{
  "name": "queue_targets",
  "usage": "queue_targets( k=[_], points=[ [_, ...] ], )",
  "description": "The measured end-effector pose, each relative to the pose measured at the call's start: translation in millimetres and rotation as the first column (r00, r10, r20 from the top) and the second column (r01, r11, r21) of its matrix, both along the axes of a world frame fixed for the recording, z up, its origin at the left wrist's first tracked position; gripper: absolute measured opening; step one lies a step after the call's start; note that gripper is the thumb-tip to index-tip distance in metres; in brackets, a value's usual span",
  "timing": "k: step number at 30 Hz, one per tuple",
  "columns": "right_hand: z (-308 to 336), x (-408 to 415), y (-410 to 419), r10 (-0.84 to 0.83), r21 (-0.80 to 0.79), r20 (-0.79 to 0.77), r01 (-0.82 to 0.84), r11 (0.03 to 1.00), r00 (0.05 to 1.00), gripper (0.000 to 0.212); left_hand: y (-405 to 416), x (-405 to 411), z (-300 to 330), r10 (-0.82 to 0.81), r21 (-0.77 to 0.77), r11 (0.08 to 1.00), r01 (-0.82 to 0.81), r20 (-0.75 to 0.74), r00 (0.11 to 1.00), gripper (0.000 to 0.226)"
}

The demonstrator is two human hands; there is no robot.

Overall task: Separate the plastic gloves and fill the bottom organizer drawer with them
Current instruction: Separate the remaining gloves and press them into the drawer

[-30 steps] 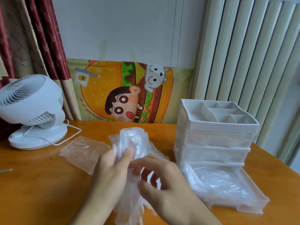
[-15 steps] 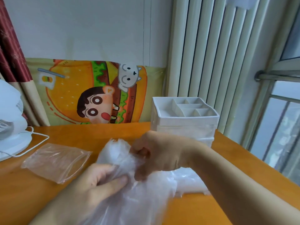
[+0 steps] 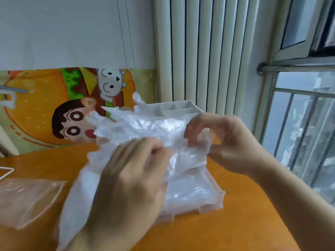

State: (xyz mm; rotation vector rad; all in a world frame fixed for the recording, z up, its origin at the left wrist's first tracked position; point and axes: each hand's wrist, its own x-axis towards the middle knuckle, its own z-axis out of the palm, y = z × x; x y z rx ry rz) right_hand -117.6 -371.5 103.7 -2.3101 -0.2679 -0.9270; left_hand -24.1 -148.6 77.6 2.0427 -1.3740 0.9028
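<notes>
At the centre of the frame, the left hand (image 3: 126,180) and right hand (image 3: 221,140) each pinch a bunch of plastic gloves (image 3: 145,131) with curled fingers, above the open bottom drawer (image 3: 208,200) of the organizer (image 3: 177,106). They sit on an orange table (image 3: 235,223); a radiator (image 3: 208,51) fills the upper middle, a window (image 3: 304,124) the right and a cartoon cushion (image 3: 54,109) the left.

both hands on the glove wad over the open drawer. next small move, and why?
Probably draw the right hand away to peel one glove off the bunch of gloves, then drop it in the drawer. Both hands pinch the same clump, the left hand anchoring it, and the open drawer lies right beneath, already holding some plastic.
</notes>
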Motion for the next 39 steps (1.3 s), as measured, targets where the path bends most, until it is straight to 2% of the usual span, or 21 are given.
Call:
queue_targets(
  k=[2,4,6,8,11,13,14,15,17,21,23,26,28,31,33,35,36,39],
  points=[
    [-38,-4,-20,-0.129,-0.067,-0.125,0.122,0.99,0.984,0.039,-23,5,-39,-0.039,0.191,0.98,0.055,-0.087,0.995,0.05],
    [-71,-3,-35,-0.201,-0.137,-0.243,0.171,0.976,0.949,0.04,-45,-1,-55,-0.029,0.333,0.939,0.089,-0.181,0.983,0.041],
    [-94,1,-41,-0.253,-0.21,-0.323,0.191,0.959,0.912,0.037,-58,-2,-65,0.053,0.401,0.911,0.093,-0.338,0.94,0.028],
    [-106,5,-47,-0.291,-0.259,-0.371,0.202,0.944,0.882,0.037,-65,3,-71,0.138,0.428,0.896,0.113,-0.512,0.848,0.027],
    [-111,11,-53,-0.323,-0.347,-0.43,0.176,0.921,0.843,0.046,-68,10,-64,0.229,0.486,0.849,0.205,-0.69,0.687,0.052],
    [-109,16,-55,-0.339,-0.422,-0.439,0.142,0.896,0.832,0.052,-71,17,-62,0.267,0.467,0.849,0.248,-0.784,0.56,0.053],
    [-108,20,-56,-0.345,-0.444,-0.447,0.13,0.886,0.825,0.053,-73,21,-63,0.281,0.484,0.845,0.228,-0.765,0.58,0.047],
    [-106,23,-57,-0.354,-0.462,-0.454,0.124,0.878,0.817,0.053,-77,28,-68,0.302,0.525,0.83,0.185,-0.704,0.643,0.041],
    [-102,28,-58,-0.367,-0.493,-0.462,0.11,0.863,0.808,0.049,-85,34,-71,0.397,0.633,0.766,0.109,-0.6,0.695,0.038],
    [-99,34,-59,-0.45,-0.594,-0.521,0.07,0.801,0.726,0.04,-98,38,-67,0.519,0.756,0.655,0.021,-0.469,0.715,0.053],
    [-98,36,-58,-0.478,-0.609,-0.572,0.045,0.792,0.667,0.037,-104,39,-68,0.542,0.796,0.604,-0.036,-0.378,0.75,0.046],
    [-86,35,-53,-0.49,-0.596,-0.653,0.007,0.803,0.578,0.05,-108,39,-69,0.554,0.841,0.537,-0.073,-0.286,0.782,0.045],
    [-75,34,-48,-0.479,-0.555,-0.705,0.014,0.832,0.524,0.057,-110,40,-67,0.534,0.842,0.532,-0.09,-0.251,0.807,0.039],
    [-68,40,-39,-0.484,-0.533,-0.657,0.098,0.84,0.578,0.06,-113,38,-65,0.505,0.835,0.542,-0.1,-0.229,0.832,0.013],
    [-71,47,-25,-0.479,-0.502,-0.632,0.149,0.852,0.61,0.051,-117,37,-69,0.514,0.842,0.534,-0.073,-0.255,0.819,0.005],
    [-77,52,-10,-0.499,-0.506,-0.668,0.156,0.849,0.552,0.034,-120,39,-76,0.527,0.829,0.557,-0.056,-0.3,0.795,0.003],
    [-79,53,-4,-0.507,-0.521,-0.694,0.129,0.844,0.511,0.029,-121,40,-81,0.532,0.823,0.566,-0.047,-0.321,0.783,0.004],
    [-84,55,1,-0.507,-0.533,-0.779,0.035,0.845,0.368,0.037,-119,44,-92,0.567,0.828,0.561,0.014,-0.397,0.722,0.051]
  ],
)
